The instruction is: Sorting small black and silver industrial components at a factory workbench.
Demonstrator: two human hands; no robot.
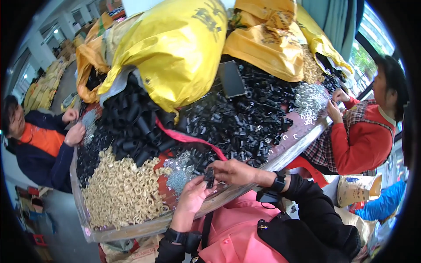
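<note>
Both hands meet at the near edge of a crowded table (280,153); between them sits a small black plastic part (209,177), pinched from both sides. The left hand (192,197) comes up from below with its fingers curled around the lower end of the part; the right hand (232,172) reaches in from the right, thumb and fingertips closed on its upper end. Each wrist wears a dark band; the sleeves are black over a pink apron.

Just left of the hands lies a small heap of silvery metal clips (180,173); further left spreads a broad pile of tan plastic rings (120,193) — well apart from the held part. Behind the hands a large mound of black plastic pieces (241,118) covers the middle of the table, with short black tubes (136,122) to its left; a red strap (188,139) trails across them. Bulging yellow sacks (175,48) rest on top at the far side.

Two other people sit at the table — one at the left end in a dark jacket (44,158), hands near the edge; one at the right in a red top (364,140), hands beside another silvery heap (309,101).
</note>
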